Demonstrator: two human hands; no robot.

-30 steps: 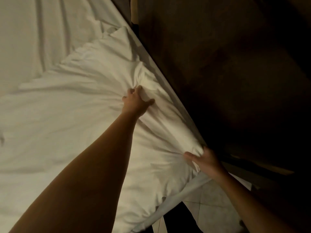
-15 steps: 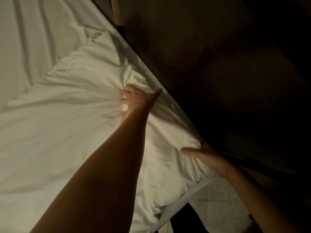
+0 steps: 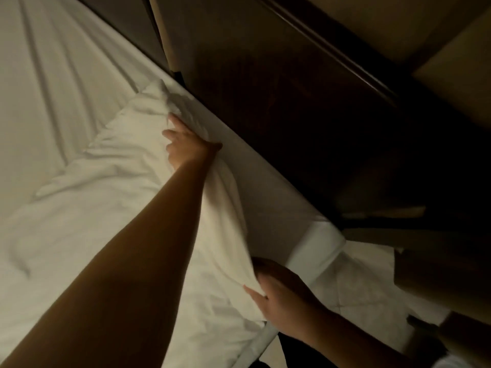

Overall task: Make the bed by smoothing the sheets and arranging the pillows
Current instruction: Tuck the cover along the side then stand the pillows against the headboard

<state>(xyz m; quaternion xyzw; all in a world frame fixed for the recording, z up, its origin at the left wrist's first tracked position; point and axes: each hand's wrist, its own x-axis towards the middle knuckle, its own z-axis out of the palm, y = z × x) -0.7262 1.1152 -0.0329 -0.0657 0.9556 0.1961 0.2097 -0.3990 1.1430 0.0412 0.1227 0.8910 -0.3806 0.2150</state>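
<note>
My left hand (image 3: 186, 147) lay flat, fingers spread, on the padded white cover (image 3: 119, 208), bunched on the sheet (image 3: 53, 75) beside the mattress edge (image 3: 268, 208) and the dark wooden panel (image 3: 292, 102), while my right hand (image 3: 284, 296) pinched its near corner. I judged that a hard tug there could slide the cover off the side or ruck the sheet beneath, since a flat palm anchored little.

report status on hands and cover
left hand pressing white cover near headboard; right hand gripping its corner; cover bunched, not smooth; nothing blocking
</note>
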